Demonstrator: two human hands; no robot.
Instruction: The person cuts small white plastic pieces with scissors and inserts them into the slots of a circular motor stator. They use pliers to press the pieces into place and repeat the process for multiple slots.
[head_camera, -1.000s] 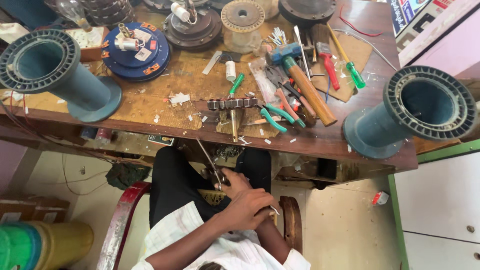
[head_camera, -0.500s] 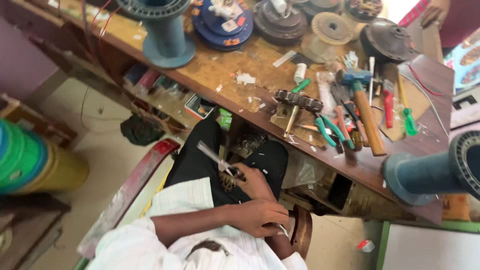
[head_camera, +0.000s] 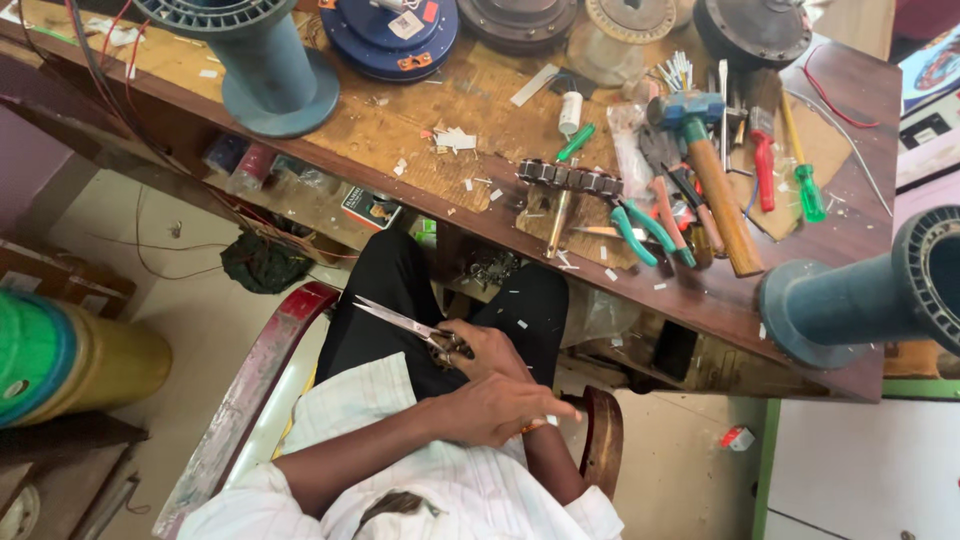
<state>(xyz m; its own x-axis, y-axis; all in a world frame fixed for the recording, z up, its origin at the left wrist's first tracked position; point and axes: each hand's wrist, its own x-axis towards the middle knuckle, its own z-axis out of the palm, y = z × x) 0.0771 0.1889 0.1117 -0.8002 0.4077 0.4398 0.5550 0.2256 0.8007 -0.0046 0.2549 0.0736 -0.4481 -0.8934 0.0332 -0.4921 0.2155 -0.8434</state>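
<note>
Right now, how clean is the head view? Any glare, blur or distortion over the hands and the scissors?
Head view: even, soft daylight, no harsh shadows. The scissors blades catch a bright glint yet stay sharp. The right hand and left hand show no clear motion blur. Wide-angle distortion bends the workbench edge and stretches the grey spool at the frame's right side.

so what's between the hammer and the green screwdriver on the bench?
Head view: a red-handled screwdriver lies between the hammer and the green screwdriver, roughly parallel to both. The scissors in the person's hand sit well below the bench.
</note>
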